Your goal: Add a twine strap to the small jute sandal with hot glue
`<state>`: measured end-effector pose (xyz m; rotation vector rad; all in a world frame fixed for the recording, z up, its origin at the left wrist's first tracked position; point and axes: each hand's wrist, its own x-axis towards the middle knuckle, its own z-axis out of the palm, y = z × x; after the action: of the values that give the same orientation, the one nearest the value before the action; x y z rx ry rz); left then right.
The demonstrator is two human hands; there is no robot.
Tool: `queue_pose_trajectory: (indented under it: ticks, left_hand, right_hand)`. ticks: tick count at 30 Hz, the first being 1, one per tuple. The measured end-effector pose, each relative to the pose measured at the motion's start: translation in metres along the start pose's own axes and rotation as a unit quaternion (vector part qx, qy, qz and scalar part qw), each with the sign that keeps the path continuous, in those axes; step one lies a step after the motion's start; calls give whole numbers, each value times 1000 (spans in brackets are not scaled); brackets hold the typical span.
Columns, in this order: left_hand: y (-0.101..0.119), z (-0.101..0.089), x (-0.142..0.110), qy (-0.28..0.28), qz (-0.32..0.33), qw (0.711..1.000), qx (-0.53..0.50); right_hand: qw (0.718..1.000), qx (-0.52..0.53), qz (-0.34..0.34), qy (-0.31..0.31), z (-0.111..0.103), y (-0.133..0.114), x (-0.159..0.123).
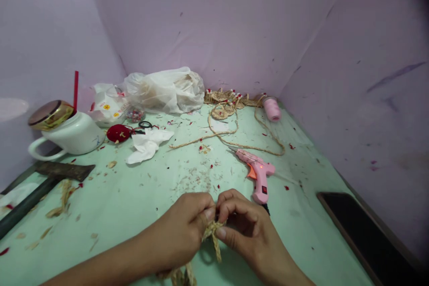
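Observation:
Close to me, both hands meet over a piece of braided straw cord (212,233), pale tan, with a short end hanging down between them. My left hand (187,228) is closed on it, thumb pressed against the bent fingers. From the other side my right hand (246,230) pinches the same cord between thumb and fingers. More of the straw material (183,275) hangs below my left wrist, partly cut off by the frame's bottom edge. Just beyond my right hand lies a pink glue gun (258,172) on its side, with a small orange light showing.
At the left are a white mug (75,133), a hammer (63,170), a red pincushion (118,133) and crumpled tissue (147,145). A plastic bag (167,89), coiled straw pieces (223,109), long cord (234,144) and pink thread spool (272,109) lie farther back. A phone (365,237) is right.

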<state>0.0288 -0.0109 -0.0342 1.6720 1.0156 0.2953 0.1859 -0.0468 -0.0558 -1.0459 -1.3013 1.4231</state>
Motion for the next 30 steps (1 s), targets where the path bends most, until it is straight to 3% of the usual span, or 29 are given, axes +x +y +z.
queue_pose_trajectory:
  ticks: [4, 11, 14, 20, 25, 30]
  left_hand:
    - [1, 2, 2, 10, -9, 1000, 13]
    - [4, 7, -6, 98, 8, 992, 78]
    - [4, 1, -7, 75, 15, 996, 43]
    - [4, -19, -4, -34, -114, 980, -161]
    - [5, -21, 0, -5, -21, 990, -138]
    - [4, -16, 2, -38, -28, 991, -121]
  right_hand:
    - [1000, 0, 6, -9, 0, 2, 0]
    - [1000, -8, 16, -7, 1, 1, -1]
    - [1000, 2, 24, -6, 1, 2, -2]
    - [999, 13, 35, 15, 2, 0, 0]
    - [999, 19, 33, 20, 4, -1, 2]
    - [999, 37, 25, 16, 4, 0, 2]
